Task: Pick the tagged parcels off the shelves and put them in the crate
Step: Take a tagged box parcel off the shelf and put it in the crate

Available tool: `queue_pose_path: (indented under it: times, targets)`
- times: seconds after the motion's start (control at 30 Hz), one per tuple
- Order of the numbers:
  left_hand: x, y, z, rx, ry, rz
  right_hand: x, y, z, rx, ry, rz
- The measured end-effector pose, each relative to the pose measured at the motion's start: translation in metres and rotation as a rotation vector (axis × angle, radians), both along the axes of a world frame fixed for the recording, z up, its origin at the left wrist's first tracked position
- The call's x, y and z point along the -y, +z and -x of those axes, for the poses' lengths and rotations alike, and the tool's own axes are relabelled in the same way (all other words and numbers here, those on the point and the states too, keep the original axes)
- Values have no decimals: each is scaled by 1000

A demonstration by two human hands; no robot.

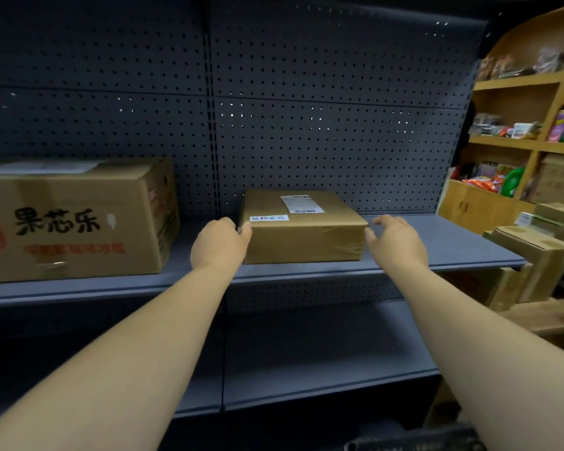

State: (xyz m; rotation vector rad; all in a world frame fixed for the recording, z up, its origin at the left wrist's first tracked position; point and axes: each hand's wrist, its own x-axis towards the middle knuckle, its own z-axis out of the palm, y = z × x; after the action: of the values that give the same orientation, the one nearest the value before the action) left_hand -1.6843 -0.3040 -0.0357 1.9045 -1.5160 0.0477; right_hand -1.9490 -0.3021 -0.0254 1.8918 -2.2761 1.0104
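Observation:
A flat brown parcel (303,236) wrapped in clear tape lies on the grey shelf (437,252). It carries a white shipping label and a small white handwritten tag on its top. My left hand (220,242) is at the parcel's left front corner, thumb touching the edge, fingers relaxed. At the parcel's right side, my right hand (396,240) hovers with fingers spread, the thumb close to the corner; whether it touches is unclear. No crate is in view.
A large printed cardboard carton (79,219) stands on the same shelf to the left. A lower grey shelf (323,362) lies beneath. At the right are stacked cardboard boxes (534,258) and a wooden rack of packaged goods (528,131).

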Motion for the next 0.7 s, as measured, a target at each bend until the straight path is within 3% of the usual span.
queue_pose_path:
  times: [0.17,0.37,0.7]
  targets:
    - [55,14,-2,-341,9,-153,54,19,-3,287,16,-176]
    - [101,16,-11,-803,-56,-175,101,37,-8,473,17,-347]
    - [125,19,-13,-968,-131,-269,125,27,-4,763,61,-365]
